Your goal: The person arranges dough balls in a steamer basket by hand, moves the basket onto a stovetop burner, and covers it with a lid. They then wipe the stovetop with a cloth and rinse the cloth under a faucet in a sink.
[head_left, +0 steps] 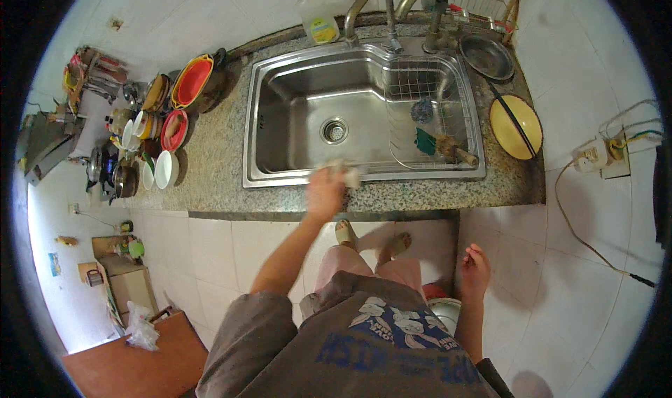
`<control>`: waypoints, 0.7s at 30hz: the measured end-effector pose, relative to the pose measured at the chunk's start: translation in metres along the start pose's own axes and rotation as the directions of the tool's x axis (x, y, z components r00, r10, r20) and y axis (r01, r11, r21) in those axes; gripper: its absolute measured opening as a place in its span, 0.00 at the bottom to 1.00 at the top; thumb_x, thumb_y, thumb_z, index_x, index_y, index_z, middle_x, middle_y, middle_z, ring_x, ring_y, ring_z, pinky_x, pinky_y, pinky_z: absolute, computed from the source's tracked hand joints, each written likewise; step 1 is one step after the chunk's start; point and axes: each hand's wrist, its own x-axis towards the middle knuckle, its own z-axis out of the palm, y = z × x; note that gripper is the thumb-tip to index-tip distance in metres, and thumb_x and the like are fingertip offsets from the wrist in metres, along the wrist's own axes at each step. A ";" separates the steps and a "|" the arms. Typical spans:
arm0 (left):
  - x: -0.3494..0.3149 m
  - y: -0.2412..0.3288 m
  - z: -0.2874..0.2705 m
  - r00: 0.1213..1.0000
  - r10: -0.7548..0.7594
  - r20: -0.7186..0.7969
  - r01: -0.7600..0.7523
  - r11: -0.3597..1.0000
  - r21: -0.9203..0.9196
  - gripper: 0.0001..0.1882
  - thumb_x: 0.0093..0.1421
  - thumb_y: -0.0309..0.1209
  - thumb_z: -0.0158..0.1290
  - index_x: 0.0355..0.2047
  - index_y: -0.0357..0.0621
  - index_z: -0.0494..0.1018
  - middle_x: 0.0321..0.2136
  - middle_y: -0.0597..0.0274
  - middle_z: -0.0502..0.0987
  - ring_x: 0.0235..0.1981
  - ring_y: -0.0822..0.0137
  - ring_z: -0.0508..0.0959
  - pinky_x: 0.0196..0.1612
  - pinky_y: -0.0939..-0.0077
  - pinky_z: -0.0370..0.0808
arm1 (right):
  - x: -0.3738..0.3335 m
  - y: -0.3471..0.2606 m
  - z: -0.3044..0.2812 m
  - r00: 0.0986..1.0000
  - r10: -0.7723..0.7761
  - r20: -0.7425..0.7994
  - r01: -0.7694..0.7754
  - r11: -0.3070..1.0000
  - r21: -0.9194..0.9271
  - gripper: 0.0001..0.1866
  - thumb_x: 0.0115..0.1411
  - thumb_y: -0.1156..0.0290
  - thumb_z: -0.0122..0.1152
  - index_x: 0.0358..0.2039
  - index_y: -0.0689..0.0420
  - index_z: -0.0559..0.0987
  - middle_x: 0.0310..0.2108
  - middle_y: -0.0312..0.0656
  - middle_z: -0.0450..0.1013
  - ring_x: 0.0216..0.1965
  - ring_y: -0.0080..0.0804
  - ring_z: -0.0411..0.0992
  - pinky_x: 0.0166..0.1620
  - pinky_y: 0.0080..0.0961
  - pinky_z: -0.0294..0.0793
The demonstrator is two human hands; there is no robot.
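My left hand (325, 193) is closed on a pale cloth (350, 175) at the front rim of the steel sink (294, 177). Both the hand and the cloth are a little blurred. My right hand (475, 270) hangs in the air in front of the counter, to the right. Its fingers are loosely bent and apart, with nothing visible in them. The sink basin holds no dishes, and its drain (334, 130) shows. On the sink's right side, a wire rack (413, 83) carries a scouring ball (421, 110), a green scrub pad (425, 141) and a wooden-handled brush (453, 149).
Two taps (364, 6) and a soap bottle (318, 20) stand behind the sink. At right are a dark pan (485, 55) and a yellow bowl (509, 128) with dark chopsticks (514, 118) across it. Bowls (166, 169), baskets (192, 81) and pots (126, 179) crowd the counter's left.
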 end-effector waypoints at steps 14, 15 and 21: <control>0.020 0.154 0.012 0.995 0.090 0.046 -0.089 0.996 -0.028 0.21 0.54 0.39 0.45 0.49 0.51 0.65 0.49 0.49 0.62 0.52 0.46 0.58 0.54 0.45 0.49 | 0.003 0.025 -0.009 0.995 0.031 0.093 -0.037 0.997 0.066 0.08 0.51 0.76 0.53 0.34 0.59 0.73 0.30 0.37 0.70 0.28 0.22 0.67 0.30 0.17 0.66; 0.011 0.170 0.012 0.994 0.063 -0.086 -0.063 0.998 -0.006 0.26 0.55 0.42 0.43 0.54 0.53 0.59 0.54 0.48 0.57 0.55 0.45 0.54 0.55 0.43 0.46 | -0.005 0.011 0.000 0.995 0.043 0.091 -0.049 0.996 0.072 0.08 0.52 0.76 0.53 0.35 0.59 0.72 0.30 0.37 0.70 0.28 0.22 0.66 0.30 0.17 0.66; -0.012 0.085 0.010 0.999 -0.040 -0.006 0.040 0.998 -0.052 0.30 0.56 0.49 0.40 0.57 0.53 0.53 0.57 0.52 0.52 0.57 0.47 0.51 0.55 0.45 0.47 | 0.001 -0.001 0.002 0.990 0.076 0.121 -0.087 0.992 0.089 0.10 0.54 0.75 0.51 0.38 0.58 0.71 0.29 0.35 0.69 0.27 0.21 0.66 0.30 0.17 0.65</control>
